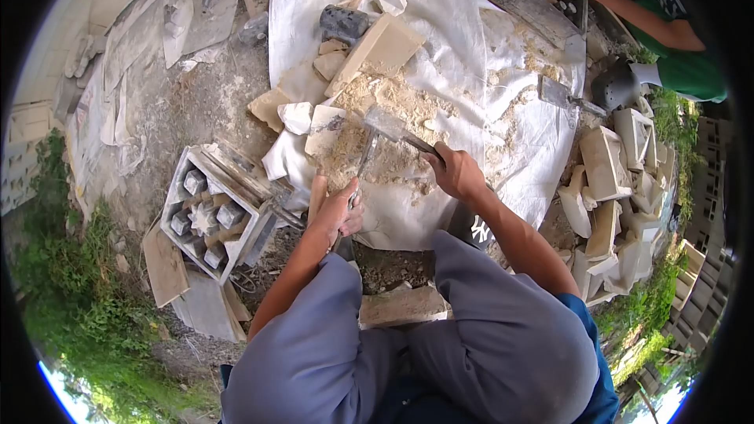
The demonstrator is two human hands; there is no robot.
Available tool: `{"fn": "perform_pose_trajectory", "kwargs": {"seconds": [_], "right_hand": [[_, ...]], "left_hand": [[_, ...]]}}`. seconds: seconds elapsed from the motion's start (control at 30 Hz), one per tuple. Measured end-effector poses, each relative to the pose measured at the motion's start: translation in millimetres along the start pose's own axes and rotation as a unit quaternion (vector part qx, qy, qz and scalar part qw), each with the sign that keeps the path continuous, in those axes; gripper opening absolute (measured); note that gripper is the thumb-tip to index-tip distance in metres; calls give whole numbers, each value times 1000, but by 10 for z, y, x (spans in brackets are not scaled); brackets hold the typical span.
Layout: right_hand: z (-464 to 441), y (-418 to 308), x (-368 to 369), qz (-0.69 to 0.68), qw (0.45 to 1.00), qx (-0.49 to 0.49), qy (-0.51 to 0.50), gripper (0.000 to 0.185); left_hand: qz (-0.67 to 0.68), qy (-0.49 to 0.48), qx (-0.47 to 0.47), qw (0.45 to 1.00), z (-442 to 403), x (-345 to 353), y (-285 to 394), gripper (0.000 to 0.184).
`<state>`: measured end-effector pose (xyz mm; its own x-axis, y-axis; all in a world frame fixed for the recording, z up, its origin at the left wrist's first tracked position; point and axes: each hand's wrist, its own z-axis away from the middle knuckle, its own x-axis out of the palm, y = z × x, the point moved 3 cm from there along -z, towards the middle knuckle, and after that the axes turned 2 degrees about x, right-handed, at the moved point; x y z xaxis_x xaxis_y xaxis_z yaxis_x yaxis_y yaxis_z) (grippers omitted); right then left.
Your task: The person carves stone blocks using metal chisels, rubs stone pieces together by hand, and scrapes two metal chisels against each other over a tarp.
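My left hand (342, 216) is closed around a thin metal chisel (366, 155) that slants up and away from me. My right hand (457, 174) grips the dark handle of a hammer (383, 122), whose metal head is right by the chisel's upper end; I cannot tell if they touch. Under the tools, pale crumbled rubble (400, 100) covers a white sheet (455, 39). A flat pale stone piece (323, 132) lies just left of the hammer head. Beyond it a long cream block (385, 49) leans at an angle next to a dark mallet head (343, 23).
A hexagonal mould (236, 247) with a star-shaped centre stands at left. Pale cast pieces (606, 165) are heaped at right. A trowel-like flat tool (554, 93) lies on the sheet's right side. At upper right, a person in a green shirt (682, 71) reaches toward dark items.
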<state>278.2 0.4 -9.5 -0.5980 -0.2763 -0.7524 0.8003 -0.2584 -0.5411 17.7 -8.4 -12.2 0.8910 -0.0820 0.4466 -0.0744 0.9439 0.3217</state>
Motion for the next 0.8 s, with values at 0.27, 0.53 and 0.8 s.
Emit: {"fn": "perform_pose_trajectory", "kwargs": {"seconds": [0.27,0.53,0.8], "right_hand": [[18,79,-144,-106,990,90,29,43],[278,-110,261,-134,991,24,-2,44],[63,-7,623,-209,963,168,35,55]], "left_hand": [[25,-14,3,1000,-51,-43,-45,45],[-73,80,114,988,-58,-13,-60,43],[-145,138,178,963,-304,-14,-81,51]]}}
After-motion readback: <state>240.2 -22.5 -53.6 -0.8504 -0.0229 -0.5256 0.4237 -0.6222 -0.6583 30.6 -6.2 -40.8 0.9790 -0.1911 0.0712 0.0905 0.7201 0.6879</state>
